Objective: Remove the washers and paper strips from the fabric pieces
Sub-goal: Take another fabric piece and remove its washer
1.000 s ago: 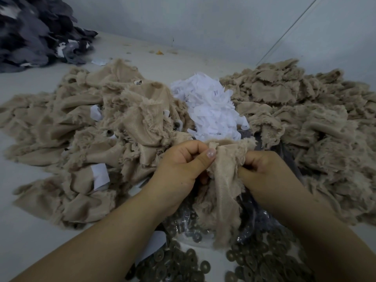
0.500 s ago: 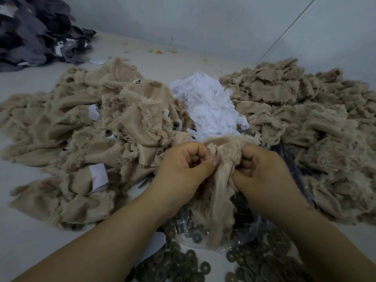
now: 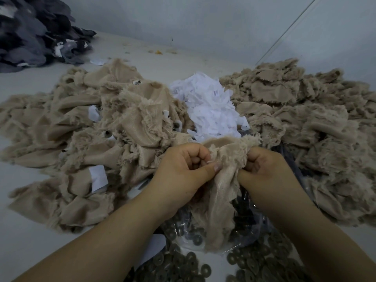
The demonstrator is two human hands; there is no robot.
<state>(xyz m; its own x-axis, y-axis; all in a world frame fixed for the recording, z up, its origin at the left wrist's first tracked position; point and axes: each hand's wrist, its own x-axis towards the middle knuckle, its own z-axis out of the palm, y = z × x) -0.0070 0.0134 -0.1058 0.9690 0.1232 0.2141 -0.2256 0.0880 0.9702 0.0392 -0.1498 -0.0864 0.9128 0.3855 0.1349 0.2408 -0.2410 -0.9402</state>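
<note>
Both hands, left hand (image 3: 183, 169) and right hand (image 3: 264, 169), pinch a fuzzy beige fabric piece (image 3: 221, 202) above round washers (image 3: 195, 261).

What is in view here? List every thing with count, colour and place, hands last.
held fabric piece: one, beige, centre, between both hands
unsorted fabric pile: one, beige, left, paper still showing in it
sorted fabric pile: one, beige, right
paper strips heap: one, white, centre back
washers: many, dark, near edge, loose and partly in clear plastic
dark fabric pile: one, grey-black, far left corner
table: one, pale grey
left hand: pinches the held piece
right hand: grips the held piece
</note>
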